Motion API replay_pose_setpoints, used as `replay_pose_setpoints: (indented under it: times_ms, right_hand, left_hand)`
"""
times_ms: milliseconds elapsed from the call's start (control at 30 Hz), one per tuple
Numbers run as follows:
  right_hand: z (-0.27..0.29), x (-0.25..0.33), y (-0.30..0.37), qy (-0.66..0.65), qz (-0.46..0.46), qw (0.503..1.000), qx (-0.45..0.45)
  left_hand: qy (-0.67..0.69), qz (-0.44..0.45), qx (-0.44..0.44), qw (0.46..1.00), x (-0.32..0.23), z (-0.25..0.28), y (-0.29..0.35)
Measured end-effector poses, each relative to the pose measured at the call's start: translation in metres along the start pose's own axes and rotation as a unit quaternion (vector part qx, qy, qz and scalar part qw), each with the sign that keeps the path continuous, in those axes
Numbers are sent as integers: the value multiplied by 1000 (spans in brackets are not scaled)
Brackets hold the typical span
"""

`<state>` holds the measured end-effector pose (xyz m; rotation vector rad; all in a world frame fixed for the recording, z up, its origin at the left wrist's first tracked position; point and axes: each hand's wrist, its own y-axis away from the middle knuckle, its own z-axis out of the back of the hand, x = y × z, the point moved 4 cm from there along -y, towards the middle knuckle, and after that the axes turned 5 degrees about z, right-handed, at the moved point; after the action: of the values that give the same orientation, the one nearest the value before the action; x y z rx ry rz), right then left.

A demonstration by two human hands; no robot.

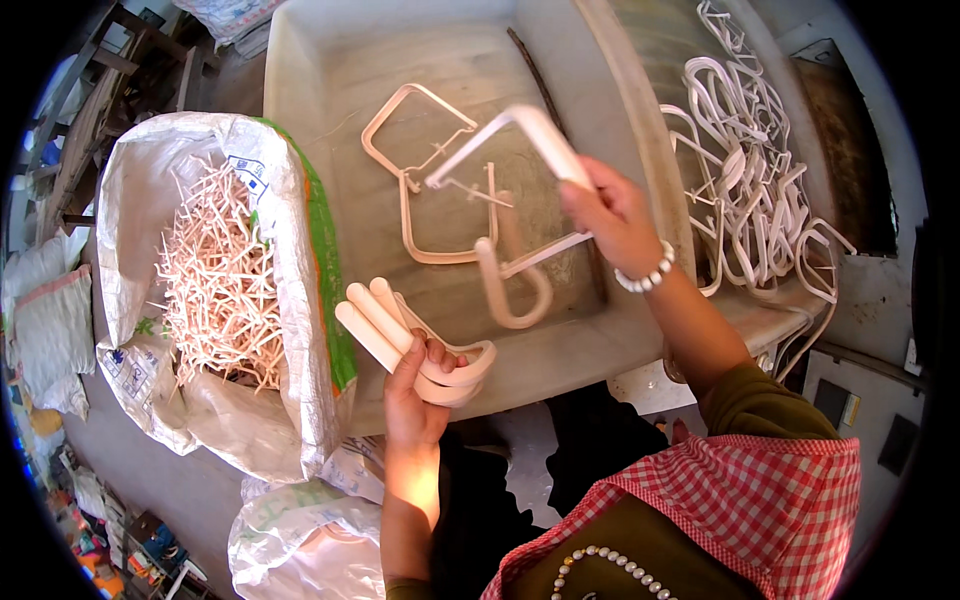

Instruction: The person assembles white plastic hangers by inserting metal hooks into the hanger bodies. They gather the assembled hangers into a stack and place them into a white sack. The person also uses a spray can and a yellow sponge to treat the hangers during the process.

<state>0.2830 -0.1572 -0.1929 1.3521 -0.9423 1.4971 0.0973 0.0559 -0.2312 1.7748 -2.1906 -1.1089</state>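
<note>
Several pale pink hook-shaped plastic pieces (pixel 375 325) are stacked together in my left hand (pixel 418 385), its fingers wrapped round their curved part. My right hand (pixel 610 215) grips a bent pale pink plastic strip (pixel 540 135) and holds it over the wide pale tub (pixel 640 100). Thin runners show about this strip, though motion smears it in part. Below it is a blurred J-shaped piece (pixel 515 305); whether it is joined to the strip I cannot tell. Farther in lie two joined plastic loops (pixel 405 225) with thin runners between them.
At the left stands an open white woven sack (pixel 125 250) holding a heap of thin plastic scraps (pixel 225 280). A tangled pile of pale plastic frames (pixel 740 170) lies right of the tub's divider. Below the sack sits a white plastic bag (pixel 290 560). A dark stick (pixel 535 75) leans inside the tub.
</note>
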Motion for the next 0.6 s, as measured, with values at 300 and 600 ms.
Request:
replay_pose_setpoints:
  times_ms: [300, 600]
  right_hand:
    - [13, 51, 27, -496, -1, 863, -92]
    - [-46, 4, 87, -628, -228, 741, -66]
  left_hand:
    - [-17, 20, 8, 1000, 11, -8, -2]
    - [-24, -41, 54, 997, 16, -42, -13]
